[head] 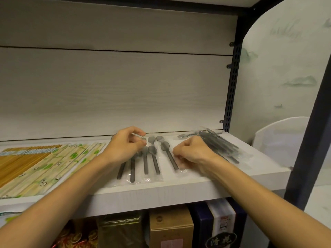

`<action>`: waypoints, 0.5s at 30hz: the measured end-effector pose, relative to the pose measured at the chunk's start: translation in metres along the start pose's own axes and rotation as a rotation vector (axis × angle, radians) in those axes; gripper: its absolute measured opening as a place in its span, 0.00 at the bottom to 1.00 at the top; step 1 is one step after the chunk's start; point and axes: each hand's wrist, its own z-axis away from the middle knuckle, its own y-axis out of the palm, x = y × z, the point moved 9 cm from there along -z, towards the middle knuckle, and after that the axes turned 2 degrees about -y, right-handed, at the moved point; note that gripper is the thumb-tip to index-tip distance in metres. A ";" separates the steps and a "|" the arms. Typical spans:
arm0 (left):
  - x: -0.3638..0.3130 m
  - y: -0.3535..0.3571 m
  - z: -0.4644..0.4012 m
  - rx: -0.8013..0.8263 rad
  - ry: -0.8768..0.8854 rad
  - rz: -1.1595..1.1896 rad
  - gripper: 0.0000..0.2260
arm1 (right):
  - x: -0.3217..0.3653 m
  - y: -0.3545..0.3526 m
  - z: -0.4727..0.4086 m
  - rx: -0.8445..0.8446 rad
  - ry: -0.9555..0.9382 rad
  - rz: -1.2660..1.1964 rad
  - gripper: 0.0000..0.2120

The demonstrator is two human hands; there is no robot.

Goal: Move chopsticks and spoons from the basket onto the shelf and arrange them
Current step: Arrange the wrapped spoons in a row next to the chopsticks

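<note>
- Spoons [154, 158]: dark, each in a clear wrapper, laid in a loose row mid-shelf with bowls toward the back wall and handles toward the front edge. Spacing uneven; some wrappers overlap.
- Spare spoons [220, 144]: heap near the back right corner of the shelf [179, 192], crossing one another, not yet arranged.
- Chopsticks [44, 163]: wrapped sets fanned flat over the left part of the shelf, ends close to the front edge.
- Basket: not in view.
- Left hand [125, 147]: fingers curled, thumb and forefinger pinching at a spoon bowl at the left end of the row; the hand covers the contact, so exact hold uncertain.
- Right hand [191, 153]: fingers curled down onto a wrapper just right of the row; whether it pinches the film or only presses it, I cannot tell.
- Risk 1: film looks slippery; tugging one wrapper could drag its overlapping neighbours and skew the row.
- Risk 2: handle ends lie near the front edge; a pull toward the body could slide a spoon off the shelf.
- Risk 3: right forearm passes beside the heap; a sideways sweep could spill it over the right edge.
- Below the shelf: boxes [170, 228], unaffected.
</note>
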 end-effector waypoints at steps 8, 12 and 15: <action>-0.006 0.007 -0.008 -0.002 0.062 -0.066 0.05 | 0.013 0.003 -0.006 0.050 -0.216 0.471 0.14; -0.018 0.020 -0.011 0.029 0.146 -0.186 0.04 | 0.021 -0.014 -0.006 0.010 -0.298 0.545 0.10; -0.025 0.031 -0.016 0.065 0.191 -0.303 0.04 | 0.026 -0.055 -0.007 -0.139 -0.358 0.661 0.06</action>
